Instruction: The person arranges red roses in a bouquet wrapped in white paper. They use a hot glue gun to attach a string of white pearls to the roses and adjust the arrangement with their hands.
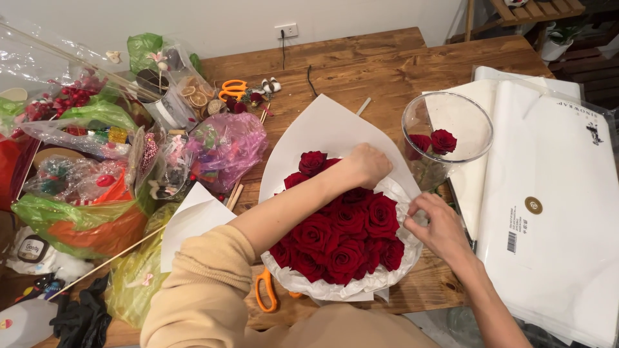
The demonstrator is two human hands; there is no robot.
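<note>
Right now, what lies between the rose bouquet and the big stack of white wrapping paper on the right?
In the head view, a clear glass vase with two red roses stands between the bouquet and the paper stack; the right hand is there too.

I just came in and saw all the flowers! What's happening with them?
A person is working on a bunch of red roses wrapped in white paper on a wooden table. Their left hand presses down on the far side of the roses, and their right hand pinches the crinkly white paper at the edge. A clear vase beside them holds two more roses. Orange scissors lie half tucked under the bunch.
</note>
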